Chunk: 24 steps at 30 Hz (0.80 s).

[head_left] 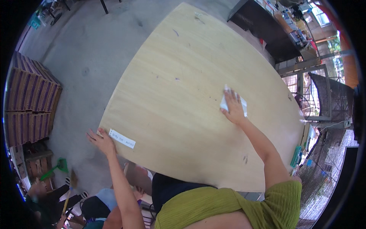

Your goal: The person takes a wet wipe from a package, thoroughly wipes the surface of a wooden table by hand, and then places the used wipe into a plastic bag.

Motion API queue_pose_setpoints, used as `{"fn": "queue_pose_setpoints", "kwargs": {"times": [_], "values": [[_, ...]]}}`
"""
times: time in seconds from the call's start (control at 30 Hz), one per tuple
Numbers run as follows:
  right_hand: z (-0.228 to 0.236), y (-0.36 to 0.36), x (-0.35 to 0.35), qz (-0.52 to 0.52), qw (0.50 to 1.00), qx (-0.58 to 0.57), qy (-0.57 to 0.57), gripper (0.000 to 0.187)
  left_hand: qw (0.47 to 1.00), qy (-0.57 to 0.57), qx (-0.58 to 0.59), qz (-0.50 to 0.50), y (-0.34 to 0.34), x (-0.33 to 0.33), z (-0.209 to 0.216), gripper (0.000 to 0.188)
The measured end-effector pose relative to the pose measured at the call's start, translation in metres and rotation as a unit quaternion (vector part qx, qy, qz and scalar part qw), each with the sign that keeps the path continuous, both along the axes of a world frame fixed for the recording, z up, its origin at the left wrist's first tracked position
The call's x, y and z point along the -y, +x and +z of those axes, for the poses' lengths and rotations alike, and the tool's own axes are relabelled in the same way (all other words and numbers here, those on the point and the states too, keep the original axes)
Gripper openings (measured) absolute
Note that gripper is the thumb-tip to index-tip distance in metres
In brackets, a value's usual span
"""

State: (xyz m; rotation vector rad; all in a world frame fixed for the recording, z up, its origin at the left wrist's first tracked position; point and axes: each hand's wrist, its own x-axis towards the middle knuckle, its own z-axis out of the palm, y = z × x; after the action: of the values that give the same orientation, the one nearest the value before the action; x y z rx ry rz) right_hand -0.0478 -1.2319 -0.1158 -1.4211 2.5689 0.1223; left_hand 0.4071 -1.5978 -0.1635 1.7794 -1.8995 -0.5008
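A large pale wooden table (pixel 171 114) with a few dark marks spreads out before me. On its right half, my right hand (pixel 234 106) presses a white cloth or tissue (pixel 243 104) flat against the top, fingers stretched over it. At the near left edge rests my left hand (pixel 102 141), its fingers spread and holding nothing. Beside that hand, a white paper label (pixel 122 139) with writing lies on the tabletop.
Stacked cartons with purple stripes (pixel 32 95) stand at the left. Other people (pixel 95 208) are at the lower left, near a green dustpan (pixel 61 165) and a broom (pixel 72 181). A dark cluttered desk (pixel 267 30) stands far right. A green box (pixel 295 155) sits by the right edge.
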Motion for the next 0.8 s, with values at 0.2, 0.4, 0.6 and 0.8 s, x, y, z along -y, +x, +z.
{"fn": "queue_pose_setpoints", "kwargs": {"times": [0.2,0.4,0.6,0.8], "values": [[-0.042,0.0,0.075,-0.206,0.967,-0.065,-0.135,0.085,0.999,0.04,0.028,-0.011,-0.032,-0.004,0.018,0.074],[-0.008,0.134,0.161,0.021,0.984,0.081,-0.16,0.086,0.998,-0.011,0.058,-0.009,-0.011,0.0,0.003,0.078],[-0.016,0.02,0.014,-0.186,0.978,-0.035,-0.09,0.075,0.996,0.048,0.073,0.023,-0.022,-0.005,0.018,0.082],[-0.002,-0.039,-0.006,-0.214,0.946,0.029,-0.242,0.064,0.996,0.035,0.084,0.025,-0.022,0.002,0.008,0.081]]}}
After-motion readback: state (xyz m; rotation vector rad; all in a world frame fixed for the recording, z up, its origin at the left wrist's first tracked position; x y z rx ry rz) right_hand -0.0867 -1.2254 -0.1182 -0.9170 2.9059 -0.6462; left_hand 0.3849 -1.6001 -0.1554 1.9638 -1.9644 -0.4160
